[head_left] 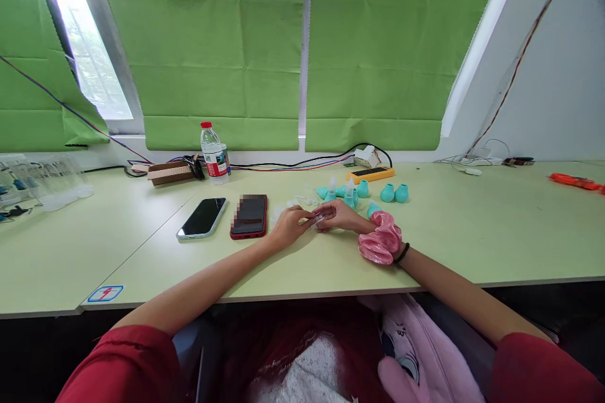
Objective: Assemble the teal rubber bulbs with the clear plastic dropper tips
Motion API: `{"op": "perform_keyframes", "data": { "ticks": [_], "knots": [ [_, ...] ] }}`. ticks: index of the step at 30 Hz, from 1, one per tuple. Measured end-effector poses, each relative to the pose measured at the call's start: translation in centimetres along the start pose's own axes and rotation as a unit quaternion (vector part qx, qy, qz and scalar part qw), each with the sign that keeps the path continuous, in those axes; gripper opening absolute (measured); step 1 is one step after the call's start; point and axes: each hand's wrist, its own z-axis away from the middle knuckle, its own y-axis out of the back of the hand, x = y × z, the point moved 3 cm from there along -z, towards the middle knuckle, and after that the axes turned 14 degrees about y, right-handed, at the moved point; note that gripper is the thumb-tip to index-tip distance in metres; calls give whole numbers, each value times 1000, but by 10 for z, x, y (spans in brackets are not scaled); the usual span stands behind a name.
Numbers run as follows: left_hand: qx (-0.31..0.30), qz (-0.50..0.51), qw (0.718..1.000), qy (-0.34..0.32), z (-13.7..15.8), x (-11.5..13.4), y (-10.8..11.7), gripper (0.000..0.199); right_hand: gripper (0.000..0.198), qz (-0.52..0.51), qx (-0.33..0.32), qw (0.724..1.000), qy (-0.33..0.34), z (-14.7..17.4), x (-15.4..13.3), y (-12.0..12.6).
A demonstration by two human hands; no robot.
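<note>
Over the middle of the table, my left hand (292, 227) and my right hand (341, 215) meet, both with fingers pinched on a small clear plastic piece (320, 218). The fingers hide much of it, so its exact kind cannot be made out. Just beyond my hands lie several small clear pieces (306, 199). Several turquoise bulb-shaped parts (387, 192) stand or lie behind and to the right of my right hand; a few of them carry clear tips (350, 187). A pink scrunchie (382, 239) and a dark band circle my right wrist.
Left of my hands lie a red-edged phone (249, 216) and a light-edged phone (202, 219). At the back are a water bottle (215, 154), a cardboard box (171, 172), a yellow power strip (371, 174) and cables. Clear containers (51, 179) stand far left; an orange item (574, 181) lies far right.
</note>
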Motion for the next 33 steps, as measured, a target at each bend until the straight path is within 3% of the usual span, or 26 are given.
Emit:
{"op": "perform_keyframes", "data": {
  "ticks": [16, 27, 33],
  "knots": [
    [-12, -6, 1000, -11, 0, 5, -1, 27, 44, -2, 10, 1000, 3, 0, 3, -1],
    [-15, 113, 993, 40, 0, 5, 6, 20, 42, -9, 18, 999, 27, -1, 2, 0],
    [-10, 109, 993, 37, 0, 4, 5, 18, 42, -12, 25, 999, 25, -1, 2, -1]
  ]
}}
